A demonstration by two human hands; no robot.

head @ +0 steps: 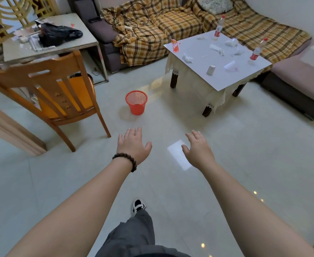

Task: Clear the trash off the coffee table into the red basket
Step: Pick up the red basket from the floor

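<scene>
Trash all sits on the far-right surface — basket on the floor left of it. Left hand and right hand spread wide, empty — I'd move the basket closer first.

Red basket upright beside littered coffee table

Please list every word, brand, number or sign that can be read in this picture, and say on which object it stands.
No text can be read anywhere in this view.
Far bottle, red label: print too small and blurred.
Near bottle, red label: too blurred.
Red packet on the coffee table: markings unreadable.
Upside-down paper cup: no print visible.
Red basket: no label visible.
</scene>
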